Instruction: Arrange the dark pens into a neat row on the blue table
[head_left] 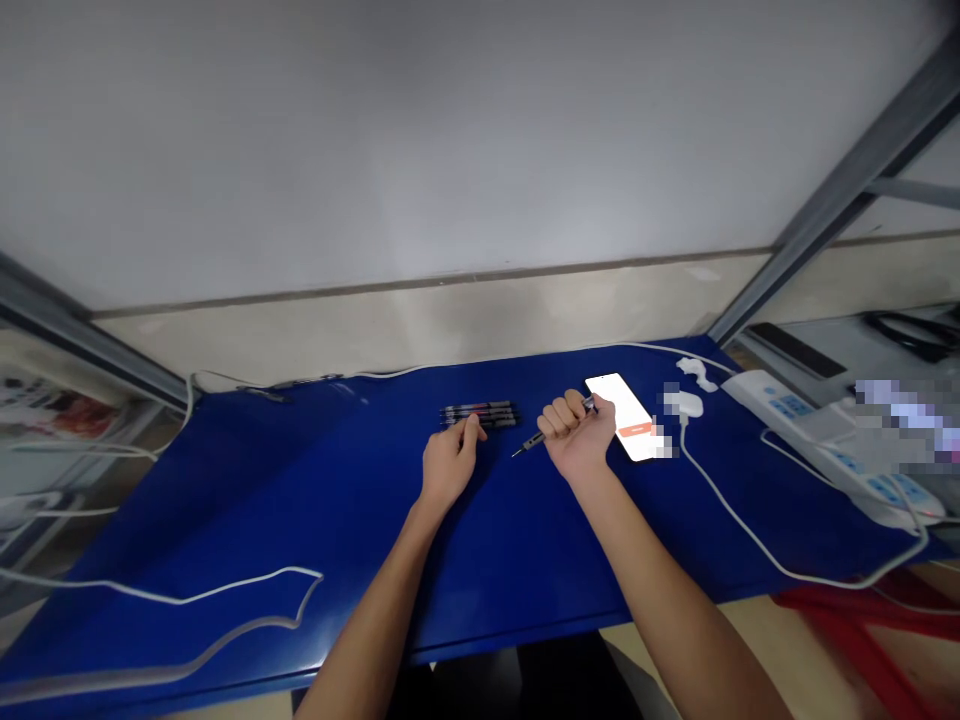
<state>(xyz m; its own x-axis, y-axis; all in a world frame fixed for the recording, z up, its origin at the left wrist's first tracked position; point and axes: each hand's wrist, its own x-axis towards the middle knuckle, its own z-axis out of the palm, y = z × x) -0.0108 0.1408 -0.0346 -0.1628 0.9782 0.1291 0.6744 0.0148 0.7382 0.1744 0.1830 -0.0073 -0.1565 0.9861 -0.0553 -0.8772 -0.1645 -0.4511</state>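
Note:
Several dark pens (pixel 487 408) lie side by side on the blue table (pixel 300 500), near its middle. My left hand (pixel 450 458) rests at the near edge of these pens, fingers bent over the closest one; whether it grips that pen is hidden. To the right, my right hand (pixel 577 432) is closed around a dark pen (pixel 533 440), whose tip points left and down towards the table. A phone with a bright white screen (pixel 624 405) lies just beyond and right of my right hand, partly covered by it.
A white power strip (pixel 832 450) lies at the right, with a white charger (pixel 686 403) and its cable nearby. Another white cable (pixel 180 600) crosses the table's left front. Metal posts (pixel 847 190) stand at both sides, a wall behind.

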